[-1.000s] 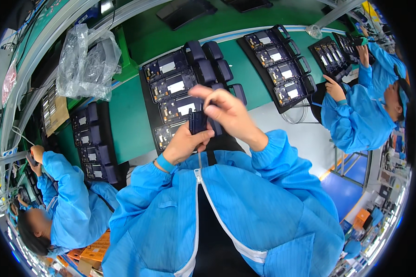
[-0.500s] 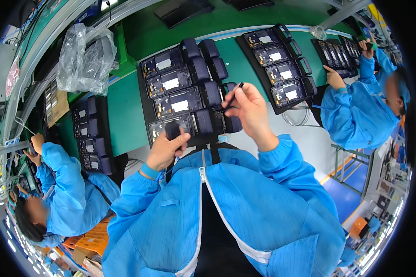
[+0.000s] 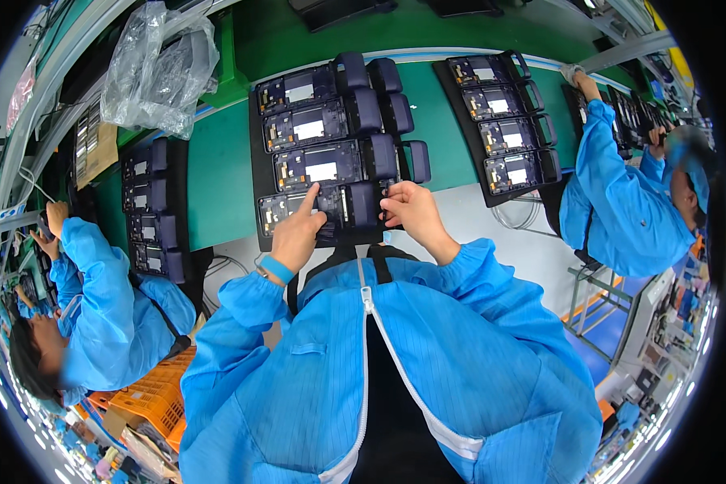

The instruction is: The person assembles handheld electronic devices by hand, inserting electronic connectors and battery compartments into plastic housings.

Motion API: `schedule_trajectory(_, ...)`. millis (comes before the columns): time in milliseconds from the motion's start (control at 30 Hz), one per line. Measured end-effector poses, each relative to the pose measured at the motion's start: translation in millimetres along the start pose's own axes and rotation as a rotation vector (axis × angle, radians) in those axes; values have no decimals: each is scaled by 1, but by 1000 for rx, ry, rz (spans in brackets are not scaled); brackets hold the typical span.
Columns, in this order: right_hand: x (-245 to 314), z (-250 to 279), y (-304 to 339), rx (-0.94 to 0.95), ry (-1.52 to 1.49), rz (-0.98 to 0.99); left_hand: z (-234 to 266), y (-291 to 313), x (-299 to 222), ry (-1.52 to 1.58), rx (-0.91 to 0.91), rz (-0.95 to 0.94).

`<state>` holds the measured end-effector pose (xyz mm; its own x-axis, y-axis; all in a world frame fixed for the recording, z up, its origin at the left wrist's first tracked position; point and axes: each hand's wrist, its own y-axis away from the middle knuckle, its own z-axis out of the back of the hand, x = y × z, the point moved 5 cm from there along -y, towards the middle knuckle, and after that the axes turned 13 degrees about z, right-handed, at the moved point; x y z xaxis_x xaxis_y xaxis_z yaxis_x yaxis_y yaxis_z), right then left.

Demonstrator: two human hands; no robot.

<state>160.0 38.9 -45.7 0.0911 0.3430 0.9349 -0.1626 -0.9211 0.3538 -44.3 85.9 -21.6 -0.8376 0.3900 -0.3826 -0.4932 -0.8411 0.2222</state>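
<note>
Nearest me on a black mat lies an opened dark navy device housing (image 3: 285, 207), its circuit boards and a white label exposed. My left hand (image 3: 295, 235) rests over this housing's near edge, index finger stretched out and thumb apart, with no part visible in it. At the right end of the same housing, beside its raised dark cover (image 3: 361, 205), my right hand (image 3: 418, 216) is closed in a pinch. A small black part (image 3: 384, 211) shows at its fingertips, mostly hidden. More opened housings (image 3: 319, 161) lie in a row beyond.
Another mat with opened housings (image 3: 504, 141) lies to the right, and more housings (image 3: 149, 198) to the left. Crumpled clear plastic bags (image 3: 161, 73) hang at the upper left. Co-workers in blue sit on both sides. The green bench (image 3: 218, 181) runs across.
The dark block no longer shows in my left hand, which now lies over the nearest housing with its index finger extended. My right hand has lowered its small black part to that housing's right end.
</note>
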Motion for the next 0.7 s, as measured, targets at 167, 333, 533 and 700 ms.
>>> schedule_trajectory(167, -12, -3, -7, -168, -31, 12, 0, -3, 0, -58, 6, -83)
schedule_trajectory(333, -9, -7, -2, -161, -178, 27, 6, -3, 13, 71, 40, -159)
schedule_trajectory(533, -24, -12, -1, -99, -388, -172, 8, 0, 12, 37, 35, -206)
schedule_trajectory(700, -26, -14, 3, -43, -480, -211, 7, 0, 11, 2, -6, -155)
